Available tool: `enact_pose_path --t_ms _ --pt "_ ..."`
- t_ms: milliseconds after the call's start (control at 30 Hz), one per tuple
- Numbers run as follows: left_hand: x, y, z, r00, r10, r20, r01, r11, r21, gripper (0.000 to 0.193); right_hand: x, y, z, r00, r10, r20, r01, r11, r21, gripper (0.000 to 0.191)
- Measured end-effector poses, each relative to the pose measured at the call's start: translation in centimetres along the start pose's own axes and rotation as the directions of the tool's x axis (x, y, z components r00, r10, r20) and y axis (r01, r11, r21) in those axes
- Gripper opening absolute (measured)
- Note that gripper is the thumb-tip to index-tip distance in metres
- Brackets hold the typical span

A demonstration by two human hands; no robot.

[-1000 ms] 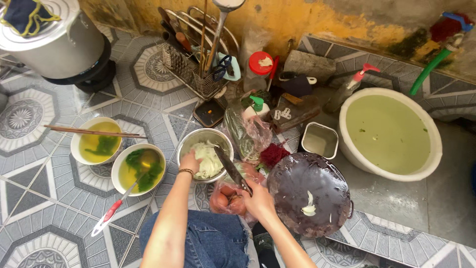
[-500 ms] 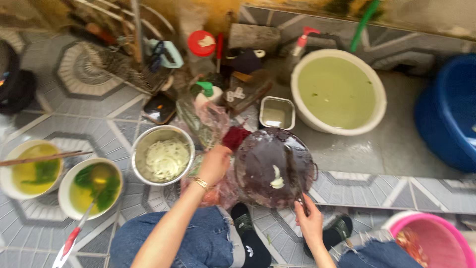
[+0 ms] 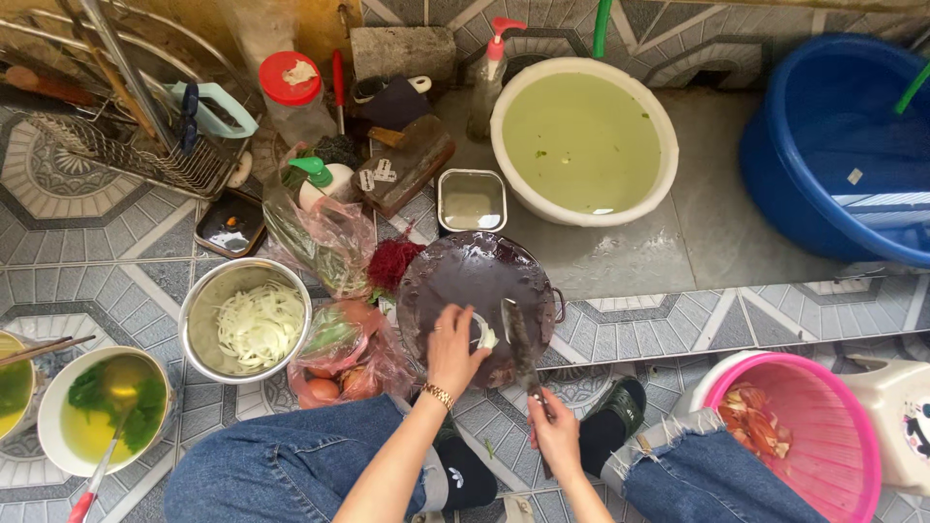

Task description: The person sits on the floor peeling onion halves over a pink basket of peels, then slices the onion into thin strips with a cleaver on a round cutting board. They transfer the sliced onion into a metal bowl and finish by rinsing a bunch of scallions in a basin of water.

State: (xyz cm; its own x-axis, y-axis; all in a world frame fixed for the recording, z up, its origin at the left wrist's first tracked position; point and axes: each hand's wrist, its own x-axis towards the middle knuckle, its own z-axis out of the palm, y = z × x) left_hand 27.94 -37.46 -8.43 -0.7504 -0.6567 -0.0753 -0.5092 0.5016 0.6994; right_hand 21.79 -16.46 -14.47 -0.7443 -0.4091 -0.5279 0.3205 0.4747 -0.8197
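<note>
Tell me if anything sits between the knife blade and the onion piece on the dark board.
Nothing visible does. The left hand pins the onion piece on the dark round board; the knife, gripped by the right hand, stands just right of it, bare board between.

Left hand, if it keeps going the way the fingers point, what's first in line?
The left hand points up-right across the dark round board. The onion piece sits at its fingertips, so that comes first; whether they already touch is unclear.

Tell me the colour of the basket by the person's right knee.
Pink: the basket has a bright pink rim and wall, seen in the head view.
</note>
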Motion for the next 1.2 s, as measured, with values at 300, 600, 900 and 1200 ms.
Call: enact_pose_path --t_ms 300,600,900,1200 --pt "-2.6 1.2 0.9 0.994 0.024 -0.104 0.022 0.906 0.422 0.097 -0.8 1.0 2.9 0.998 0.052 0.037 -0.053 0.999 0.005 0.044" --pt "-2.8 0.8 0.3 0.989 0.006 -0.147 0.046 0.937 0.346 0.097 -1.3 1.6 5.5 0.980 0.085 0.178 -0.115 0.979 0.167 0.040" --pt "-5.9 -4.4 -10.0 0.980 0.188 -0.069 -0.145 0.904 0.402 0.061 -1.1 -4.9 11.6 0.906 -0.001 0.424 -0.047 0.993 0.104 0.038" --pt "-7.4 -14.3 -22.0 0.958 -0.082 -0.276 0.208 0.859 0.467 0.054 -3.4 -8.5 21.3 0.754 0.048 0.656 0.054 0.990 -0.133 0.032"
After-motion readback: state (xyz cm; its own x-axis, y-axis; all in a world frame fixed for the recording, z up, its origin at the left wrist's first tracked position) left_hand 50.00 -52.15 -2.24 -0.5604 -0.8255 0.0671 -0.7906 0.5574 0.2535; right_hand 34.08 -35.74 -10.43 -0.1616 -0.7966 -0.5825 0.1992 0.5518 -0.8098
